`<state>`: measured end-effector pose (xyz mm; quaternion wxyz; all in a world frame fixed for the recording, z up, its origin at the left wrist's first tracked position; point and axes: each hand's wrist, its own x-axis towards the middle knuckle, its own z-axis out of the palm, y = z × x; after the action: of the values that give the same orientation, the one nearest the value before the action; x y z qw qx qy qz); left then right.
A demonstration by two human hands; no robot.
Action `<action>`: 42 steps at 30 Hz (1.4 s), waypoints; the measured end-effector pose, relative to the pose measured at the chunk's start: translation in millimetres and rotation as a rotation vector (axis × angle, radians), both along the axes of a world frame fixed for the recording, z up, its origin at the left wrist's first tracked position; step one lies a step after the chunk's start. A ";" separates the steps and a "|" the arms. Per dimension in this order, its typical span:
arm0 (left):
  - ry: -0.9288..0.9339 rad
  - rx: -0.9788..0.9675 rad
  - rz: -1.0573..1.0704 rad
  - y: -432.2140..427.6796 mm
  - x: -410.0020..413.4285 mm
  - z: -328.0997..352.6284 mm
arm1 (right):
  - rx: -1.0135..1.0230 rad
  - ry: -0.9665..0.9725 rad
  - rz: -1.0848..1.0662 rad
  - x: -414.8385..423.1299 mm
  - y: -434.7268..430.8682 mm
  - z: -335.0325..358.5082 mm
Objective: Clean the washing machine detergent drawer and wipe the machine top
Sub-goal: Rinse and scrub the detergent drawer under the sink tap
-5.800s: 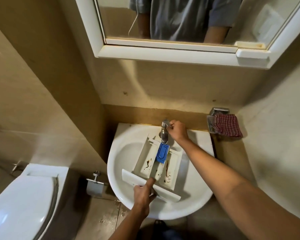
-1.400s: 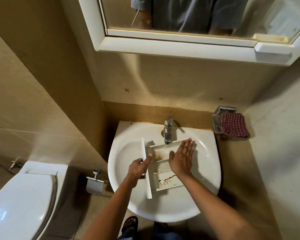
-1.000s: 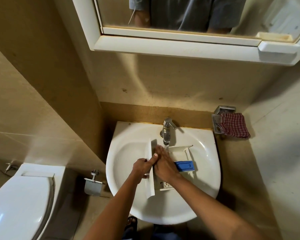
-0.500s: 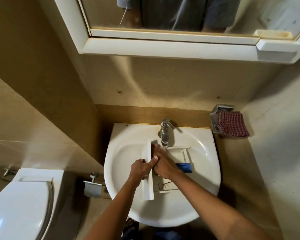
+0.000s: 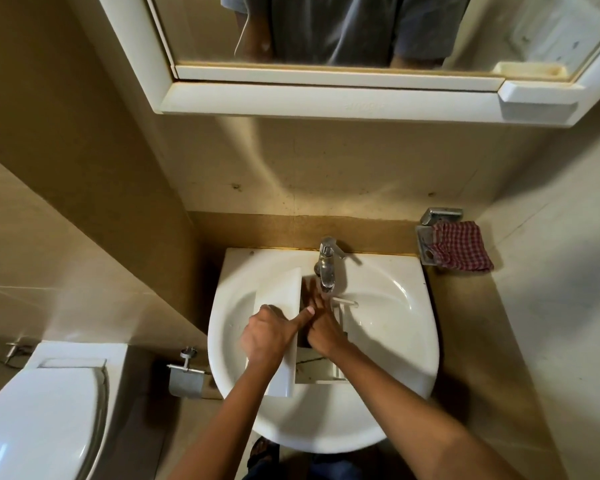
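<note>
The white detergent drawer (image 5: pixel 283 292) lies sideways in the white sink (image 5: pixel 395 341), its front panel to the left. My left hand (image 5: pixel 267 336) grips that front panel, thumb stretched over its edge. My right hand (image 5: pixel 321 323) reaches into the drawer's compartments with straight fingers, right under the chrome tap (image 5: pixel 327 268). A brown stain shows on the drawer floor near my right wrist. The blue insert is hidden.
A red checked cloth (image 5: pixel 463 245) hangs on a metal holder on the right wall. A toilet (image 5: pixel 39 417) stands at lower left, a paper holder (image 5: pixel 186 377) beside the sink. A mirror cabinet (image 5: pixel 326 53) hangs overhead.
The drawer has been turned from lengthwise to sideways since the first frame. My right hand left the tap and rubs inside the drawer. The blue insert has gone out of sight.
</note>
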<state>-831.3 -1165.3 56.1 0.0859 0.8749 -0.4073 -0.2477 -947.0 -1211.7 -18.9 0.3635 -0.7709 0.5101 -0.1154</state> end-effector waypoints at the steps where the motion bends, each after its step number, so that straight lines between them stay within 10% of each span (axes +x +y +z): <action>1: -0.001 -0.008 0.000 0.1 1.4 0.2 | -0.047 0.011 0.026 -2.0 0.9 -1.2; 14: 0.320 -0.093 0.064 18.1 23.6 -11.8 | 0.069 0.152 -0.421 10.7 13.7 14.9; 24: 0.890 -0.038 0.179 11.5 15.3 -33.8 | -0.335 0.263 0.210 10.9 20.7 16.7; 34: 1.036 -0.068 0.309 13.0 7.0 -44.8 | -0.433 0.589 0.623 -26.6 27.1 -1.0; 42: 1.049 -0.090 0.333 16.7 -1.5 -54.3 | -0.399 0.609 0.518 -25.0 17.2 4.6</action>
<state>-832.8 -1148.6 1.8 0.3526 0.6824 -0.1761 -0.6156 -972.0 -1194.5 -14.3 0.0580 -0.9271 0.3519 0.1154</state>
